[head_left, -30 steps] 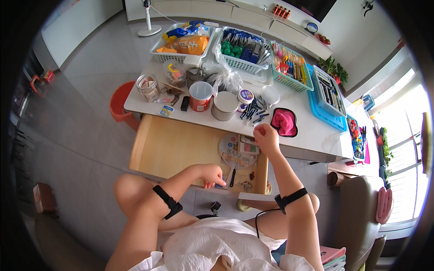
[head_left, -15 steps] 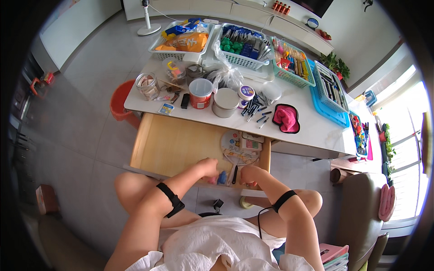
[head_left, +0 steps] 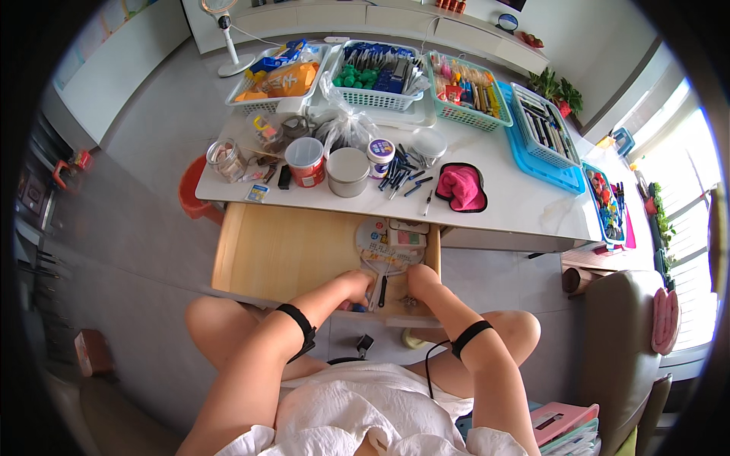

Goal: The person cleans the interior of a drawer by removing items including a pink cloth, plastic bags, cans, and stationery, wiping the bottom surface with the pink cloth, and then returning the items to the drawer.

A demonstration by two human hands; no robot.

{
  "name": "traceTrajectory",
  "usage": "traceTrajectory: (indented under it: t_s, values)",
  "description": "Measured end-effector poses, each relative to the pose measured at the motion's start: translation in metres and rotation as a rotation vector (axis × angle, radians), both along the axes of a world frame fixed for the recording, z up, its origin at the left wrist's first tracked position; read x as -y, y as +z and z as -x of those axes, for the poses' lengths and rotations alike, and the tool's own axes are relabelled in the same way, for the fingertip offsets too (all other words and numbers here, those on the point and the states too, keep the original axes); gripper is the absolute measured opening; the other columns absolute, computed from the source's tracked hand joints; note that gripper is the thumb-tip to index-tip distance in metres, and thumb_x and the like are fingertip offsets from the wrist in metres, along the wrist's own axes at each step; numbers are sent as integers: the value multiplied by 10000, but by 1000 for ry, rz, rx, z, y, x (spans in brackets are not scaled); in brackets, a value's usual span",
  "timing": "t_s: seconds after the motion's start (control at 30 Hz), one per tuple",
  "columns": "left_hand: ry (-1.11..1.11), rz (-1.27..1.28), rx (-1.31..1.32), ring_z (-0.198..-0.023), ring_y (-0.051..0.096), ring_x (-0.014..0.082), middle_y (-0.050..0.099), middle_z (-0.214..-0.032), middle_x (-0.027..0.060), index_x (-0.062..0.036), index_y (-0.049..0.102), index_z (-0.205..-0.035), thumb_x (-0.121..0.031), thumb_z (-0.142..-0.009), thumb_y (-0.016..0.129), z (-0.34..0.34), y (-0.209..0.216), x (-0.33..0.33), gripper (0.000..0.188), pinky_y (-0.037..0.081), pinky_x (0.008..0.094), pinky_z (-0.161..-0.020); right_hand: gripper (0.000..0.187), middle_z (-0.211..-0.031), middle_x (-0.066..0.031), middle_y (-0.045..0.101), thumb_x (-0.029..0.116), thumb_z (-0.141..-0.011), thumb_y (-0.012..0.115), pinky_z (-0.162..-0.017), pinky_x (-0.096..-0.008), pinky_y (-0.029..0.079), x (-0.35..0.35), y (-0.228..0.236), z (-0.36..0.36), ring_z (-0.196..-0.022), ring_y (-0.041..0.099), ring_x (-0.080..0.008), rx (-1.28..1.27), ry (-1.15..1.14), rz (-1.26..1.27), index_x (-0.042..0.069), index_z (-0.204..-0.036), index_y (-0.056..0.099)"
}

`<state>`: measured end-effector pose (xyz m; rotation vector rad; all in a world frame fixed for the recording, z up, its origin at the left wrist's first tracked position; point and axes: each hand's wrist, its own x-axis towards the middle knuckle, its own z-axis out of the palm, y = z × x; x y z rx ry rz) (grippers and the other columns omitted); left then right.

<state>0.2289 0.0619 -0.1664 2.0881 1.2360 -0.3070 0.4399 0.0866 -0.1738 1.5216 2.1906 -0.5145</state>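
Both hands reach into the open wooden drawer. My left hand is low near its front edge, next to a small blue item and the white handle of a round printed hand fan. Its fingers point down and are mostly hidden behind the hand. My right hand bends down at the drawer's right side, just above some small items too small to name. Its fingertips are hidden. Between the hands lies a slim black-handled tool. Behind the fan sits a small box.
On the white table stand a lidded tin, a red-and-clear tub, a glass jar, scattered pens and a pink cloth in a black-edged tray. Plastic baskets line the back. An orange bin stands left.
The view has shifted a little. My left hand has moved right, to the fan handle, and now partly covers the blue item. My right hand has moved slightly farther into the drawer, uncovering small items.
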Motion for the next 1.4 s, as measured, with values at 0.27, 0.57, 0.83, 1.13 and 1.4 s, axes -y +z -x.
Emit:
traceTrajectory:
  t_s: [0.27, 0.57, 0.83, 1.13, 1.4]
  values:
    - [285, 607, 255, -510, 548, 138, 574, -666, 74, -80, 583, -1078, -107, -746, 689, 27, -8, 3, 350, 489, 315, -437, 136, -725, -124, 649, 135, -742, 615, -561, -316, 525, -30, 34, -4, -616, 641, -204, -521, -227, 298, 7, -771, 650]
    - [323, 662, 116, -568, 567, 88, 597, -646, 3, -69, 665, -919, -100, -780, 657, 40, -10, 2, 142, 496, 252, -514, 224, -658, -115, 630, 202, -745, 635, -550, -298, 509, -70, 135, -22, -565, 627, -177, -973, -515, 32, -16, -787, 616]
    - [540, 600, 377, -680, 643, 128, 660, -844, 87, 23, 609, -1060, -14, -803, 616, 41, 92, -37, 260, 545, 250, -627, 218, -836, -189, 645, 167, -719, 584, -792, -368, 489, -94, 109, -31, -849, 616, -331, -953, -505, -403, 46, -880, 667]
    - [735, 471, 924, -752, 623, 135, 632, -849, 47, -2, 601, -1003, -79, -875, 552, -62, 157, -95, 158, 542, 293, -729, 478, -1166, -122, 585, 95, -782, 574, -787, -263, 441, -121, 94, -87, -936, 571, -172, -1549, -987, -185, -17, -1240, 497]
    - [998, 420, 1038, -752, 620, 211, 585, -904, 131, 32, 507, -1071, -99, -902, 472, -124, 137, -137, 216, 557, 359, -683, 476, -1103, -82, 550, 43, -792, 563, -780, -259, 446, -108, 115, -113, -911, 516, -143, -1710, -1063, 59, -36, -1251, 466]
